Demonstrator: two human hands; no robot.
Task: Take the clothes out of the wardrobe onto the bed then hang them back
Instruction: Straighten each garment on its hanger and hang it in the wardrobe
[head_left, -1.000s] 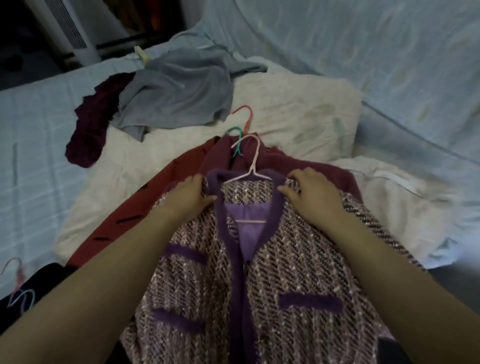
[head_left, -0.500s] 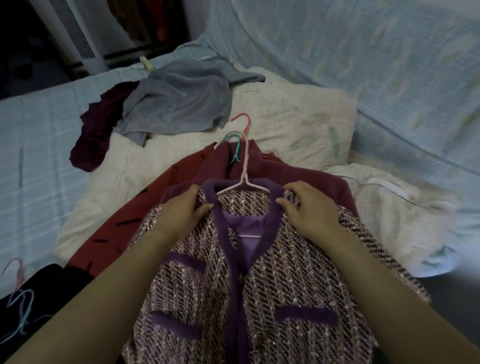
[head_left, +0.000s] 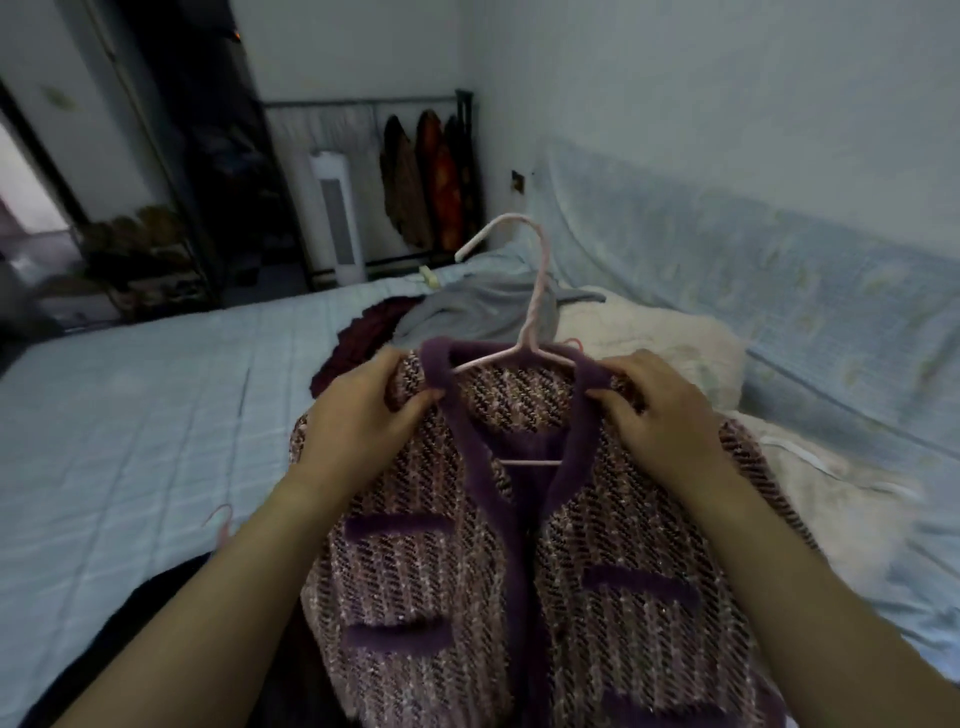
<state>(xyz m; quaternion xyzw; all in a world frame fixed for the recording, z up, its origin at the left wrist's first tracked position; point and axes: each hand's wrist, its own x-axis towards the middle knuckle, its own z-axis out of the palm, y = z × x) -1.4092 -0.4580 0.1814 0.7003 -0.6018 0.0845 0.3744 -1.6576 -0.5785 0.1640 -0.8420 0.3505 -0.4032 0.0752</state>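
A: How many garments can you count around the tweed jacket (head_left: 467, 571)?
B: One jacket on one pink hanger (head_left: 535, 312), above the bed (head_left: 130, 415). Behind it lie one grey garment (head_left: 467, 312) and one dark red one (head_left: 358, 338). About three more hang on the far rack (head_left: 363, 104).
A: And the hands?
B: The left hand (head_left: 358, 415) grips the jacket's left shoulder, the right hand (head_left: 660, 415) its right shoulder.
A: Any writing?
B: None readable.
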